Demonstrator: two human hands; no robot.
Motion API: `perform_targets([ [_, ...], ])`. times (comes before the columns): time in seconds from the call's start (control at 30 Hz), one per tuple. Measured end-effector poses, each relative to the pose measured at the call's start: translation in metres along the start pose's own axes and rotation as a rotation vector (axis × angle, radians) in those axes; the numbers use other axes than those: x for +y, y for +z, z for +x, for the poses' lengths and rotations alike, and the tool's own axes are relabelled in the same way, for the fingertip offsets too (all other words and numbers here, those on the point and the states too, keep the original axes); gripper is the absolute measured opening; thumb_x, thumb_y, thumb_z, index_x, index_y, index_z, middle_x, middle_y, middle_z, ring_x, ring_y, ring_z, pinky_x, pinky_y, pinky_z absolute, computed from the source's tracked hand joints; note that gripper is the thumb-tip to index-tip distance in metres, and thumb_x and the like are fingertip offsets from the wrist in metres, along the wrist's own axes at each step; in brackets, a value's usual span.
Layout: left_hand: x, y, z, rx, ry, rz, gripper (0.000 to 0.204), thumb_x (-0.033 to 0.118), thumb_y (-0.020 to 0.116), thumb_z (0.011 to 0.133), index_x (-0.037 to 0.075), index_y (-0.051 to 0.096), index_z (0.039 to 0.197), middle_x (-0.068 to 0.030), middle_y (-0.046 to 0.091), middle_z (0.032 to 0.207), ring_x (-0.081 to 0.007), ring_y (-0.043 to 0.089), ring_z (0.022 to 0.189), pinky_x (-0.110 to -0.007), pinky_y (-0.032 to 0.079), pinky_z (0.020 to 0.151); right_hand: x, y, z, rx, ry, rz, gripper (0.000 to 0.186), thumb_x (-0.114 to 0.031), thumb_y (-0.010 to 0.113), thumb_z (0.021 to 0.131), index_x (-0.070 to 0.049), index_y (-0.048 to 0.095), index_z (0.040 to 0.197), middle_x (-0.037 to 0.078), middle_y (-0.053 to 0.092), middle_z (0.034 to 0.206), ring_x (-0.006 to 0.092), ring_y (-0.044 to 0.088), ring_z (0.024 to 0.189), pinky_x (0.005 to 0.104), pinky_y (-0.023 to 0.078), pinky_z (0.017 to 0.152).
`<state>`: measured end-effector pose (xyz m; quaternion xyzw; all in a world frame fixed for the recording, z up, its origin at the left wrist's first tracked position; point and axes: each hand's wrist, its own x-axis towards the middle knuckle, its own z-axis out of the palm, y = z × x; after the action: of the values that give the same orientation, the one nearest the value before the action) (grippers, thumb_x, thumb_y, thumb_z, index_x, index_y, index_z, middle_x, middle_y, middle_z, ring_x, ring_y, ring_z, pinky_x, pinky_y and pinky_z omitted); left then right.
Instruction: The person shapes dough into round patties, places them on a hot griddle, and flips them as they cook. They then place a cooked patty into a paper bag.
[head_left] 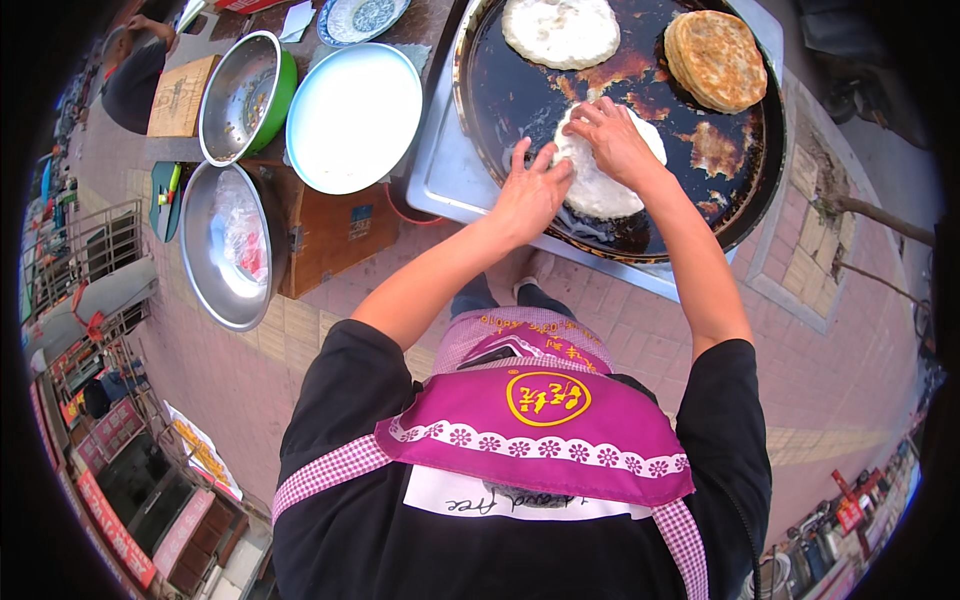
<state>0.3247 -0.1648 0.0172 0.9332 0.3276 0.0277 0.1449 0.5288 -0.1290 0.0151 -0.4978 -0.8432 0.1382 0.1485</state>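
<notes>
pale-dough round [600, 192] lies on the wide, black, oily metal griddle [685, 210]; an uneven tug could tear or crease it. fingers of the right hand [615, 142] curl over its top, those of the left hand [530, 198] spread loosely at its left edge; whether either pinches, i cannot tell. slipping fingertips could meet hot metal.

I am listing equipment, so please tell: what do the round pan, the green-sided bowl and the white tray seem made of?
Round pan: probably metal, dark and oily; thin raised rim, wet shine. Green-sided bowl: likely stainless steel, coated outside; its inside is silvery and reflective. White tray: perhaps enamel or plastic; its smooth, bright surface leaves this open.
</notes>
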Motion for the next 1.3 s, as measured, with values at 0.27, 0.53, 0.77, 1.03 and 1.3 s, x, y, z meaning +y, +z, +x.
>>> perform_targets([
  [0.27,-0.008,-0.006,-0.011,0.039,-0.017,-0.097,0.048,-0.006,0.052,0.07,0.004,0.057,0.117,-0.0103,0.052,0.124,-0.0343,0.036,0.128,-0.057,0.018,0.107,0.01,-0.025,-0.055,0.088,0.312,0.059,0.033,0.012,0.048,0.075,-0.003,0.064,0.1,0.014,0.059,0.098,0.0358,0.056,0.097,0.0411,0.046,0.085],
  [0.53,-0.001,0.003,0.01,0.263,-0.068,-0.034,0.05,-0.004,0.054,0.07,0.003,0.055,0.12,-0.0111,0.051,0.123,-0.0336,0.038,0.125,-0.054,0.022,0.105,-0.008,-0.015,-0.073,0.089,0.437,0.131,0.027,0.005,0.049,0.083,0.0,0.063,0.105,0.018,0.06,0.098,0.0377,0.058,0.098,0.0424,0.048,0.085],
  [0.77,0.0,0.005,0.002,0.166,-0.041,0.005,0.038,0.006,0.05,0.081,0.001,0.057,0.118,-0.0104,0.055,0.119,-0.0309,0.042,0.123,-0.053,0.024,0.102,-0.008,-0.018,-0.072,0.138,0.393,0.097,0.024,0.002,0.052,0.084,-0.001,0.062,0.106,0.02,0.059,0.094,0.0387,0.059,0.091,0.0425,0.049,0.081],
  [1.03,0.002,0.005,0.001,0.053,-0.157,-0.042,0.039,0.004,0.049,0.08,0.001,0.058,0.119,-0.0132,0.053,0.126,-0.0325,0.039,0.125,-0.051,0.024,0.101,-0.002,-0.017,-0.029,0.138,0.313,0.047,0.03,-0.001,0.056,0.085,-0.003,0.06,0.114,0.016,0.055,0.112,0.0337,0.052,0.111,0.0415,0.044,0.093],
  [1.3,0.014,0.006,0.0,0.128,-0.105,-0.097,0.048,-0.001,0.054,0.072,0.003,0.058,0.12,-0.0101,0.051,0.128,-0.0326,0.04,0.125,-0.051,0.025,0.102,-0.004,-0.002,0.003,0.016,0.173,-0.067,0.031,-0.002,0.052,0.082,-0.008,0.064,0.11,0.01,0.057,0.113,0.0297,0.051,0.11,0.042,0.043,0.092],
])
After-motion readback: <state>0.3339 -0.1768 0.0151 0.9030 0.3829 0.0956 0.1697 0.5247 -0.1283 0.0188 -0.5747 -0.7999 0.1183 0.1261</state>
